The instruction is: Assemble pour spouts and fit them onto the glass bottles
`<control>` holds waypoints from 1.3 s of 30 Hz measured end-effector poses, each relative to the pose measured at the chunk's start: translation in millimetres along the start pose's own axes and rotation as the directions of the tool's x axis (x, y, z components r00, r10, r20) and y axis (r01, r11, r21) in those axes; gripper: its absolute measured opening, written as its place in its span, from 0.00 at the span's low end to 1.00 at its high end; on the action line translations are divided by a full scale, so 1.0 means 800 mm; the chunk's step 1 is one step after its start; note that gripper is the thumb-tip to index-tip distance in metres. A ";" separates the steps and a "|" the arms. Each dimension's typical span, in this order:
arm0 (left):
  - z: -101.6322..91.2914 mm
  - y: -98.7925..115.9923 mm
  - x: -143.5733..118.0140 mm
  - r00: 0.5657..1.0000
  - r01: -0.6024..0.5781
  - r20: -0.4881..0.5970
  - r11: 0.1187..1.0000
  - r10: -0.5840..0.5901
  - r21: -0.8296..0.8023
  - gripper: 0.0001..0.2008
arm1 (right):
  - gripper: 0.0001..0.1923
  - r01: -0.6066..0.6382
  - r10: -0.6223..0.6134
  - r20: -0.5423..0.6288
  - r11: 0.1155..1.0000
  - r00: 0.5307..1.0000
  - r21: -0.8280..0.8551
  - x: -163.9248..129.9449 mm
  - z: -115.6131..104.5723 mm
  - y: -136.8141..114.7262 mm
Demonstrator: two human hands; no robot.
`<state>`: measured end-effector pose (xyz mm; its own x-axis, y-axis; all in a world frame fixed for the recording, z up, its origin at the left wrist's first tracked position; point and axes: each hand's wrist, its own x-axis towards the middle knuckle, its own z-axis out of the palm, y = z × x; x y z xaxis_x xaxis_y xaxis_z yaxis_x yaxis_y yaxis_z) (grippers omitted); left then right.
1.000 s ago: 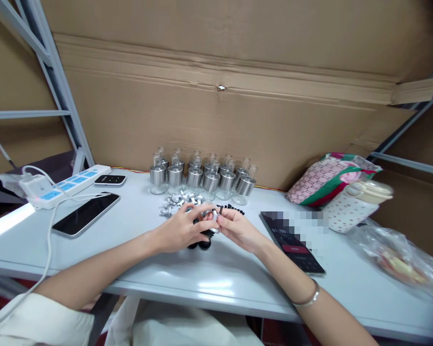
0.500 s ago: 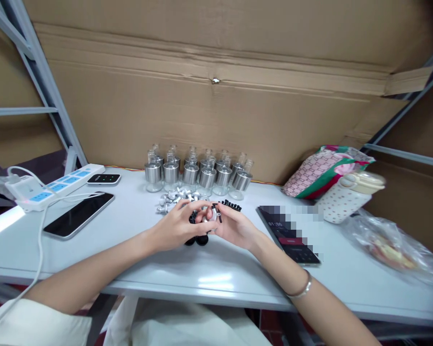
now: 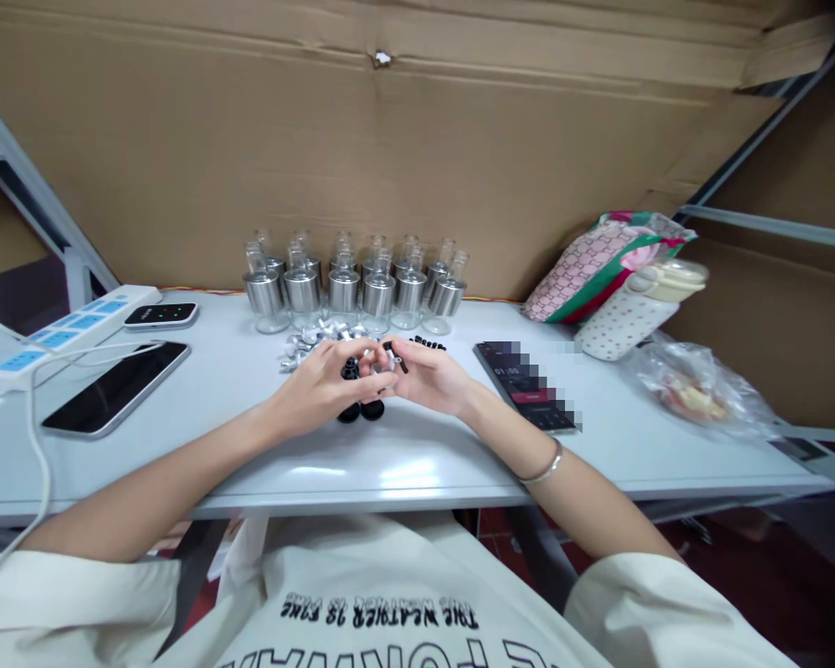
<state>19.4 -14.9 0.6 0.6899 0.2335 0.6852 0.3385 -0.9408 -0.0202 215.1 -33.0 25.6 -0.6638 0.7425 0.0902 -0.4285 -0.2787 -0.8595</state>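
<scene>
Grip: both hands meet over the middle of the tabletop, fingertips pinched together on one small silver-and-black part (image 3: 382, 364); which piece goes where is too small to tell.
Left hand (image 3: 320, 390): fingers curled, thumb and forefinger clenched on the small part, with black caps (image 3: 360, 410) lying on the tabletop just under it.
Right hand (image 3: 428, 376): fingers closed on the same part from the other side, a bangle on the wrist.
Tabletop (image 3: 417, 459): pale grey, carrying everything below.
Phone, left (image 3: 115, 386): dark screen up, near a power strip (image 3: 56, 325).
Phone, right (image 3: 525, 385): screen lit, just beside the right wrist.
Bottles (image 3: 352, 288): a cluster of glass bottles with silver collars, upright behind the hands.
Silver pieces (image 3: 313, 336): loose heap between the bottles and the left hand.
</scene>
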 end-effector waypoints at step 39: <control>0.012 0.091 -0.003 0.875 -0.249 0.312 0.897 0.370 -0.366 0.09 | 0.13 -0.677 -0.754 -0.314 -0.226 0.577 -0.700 0.045 -0.094 -0.125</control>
<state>48.9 -81.4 -9.4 0.9286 -0.0670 0.3650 -0.1021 -0.9917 0.0779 280.6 67.3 77.0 0.1329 0.8296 0.5423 0.9756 -0.0130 -0.2192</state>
